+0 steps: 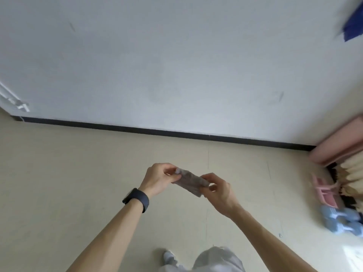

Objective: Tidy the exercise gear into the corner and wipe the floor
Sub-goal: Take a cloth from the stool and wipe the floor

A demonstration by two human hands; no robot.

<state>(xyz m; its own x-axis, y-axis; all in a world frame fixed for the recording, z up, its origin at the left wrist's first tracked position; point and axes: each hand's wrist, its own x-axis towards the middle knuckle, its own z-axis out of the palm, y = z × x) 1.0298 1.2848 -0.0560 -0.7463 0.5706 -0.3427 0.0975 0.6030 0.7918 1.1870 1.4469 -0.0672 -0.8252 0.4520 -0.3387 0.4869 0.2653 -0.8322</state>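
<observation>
Pinching folded grey cloth [189,183], both hands [159,179] [218,193]

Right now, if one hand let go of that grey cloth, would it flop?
Probably: the grey cloth looks soft and bunched between the left hand and right hand. Likely light too, since fingertip pinches alone carry it.

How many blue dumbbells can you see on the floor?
2, on the floor at the right edge: one dumbbell beside the pink gear, the other nearer the person. More may be cut off.
</observation>
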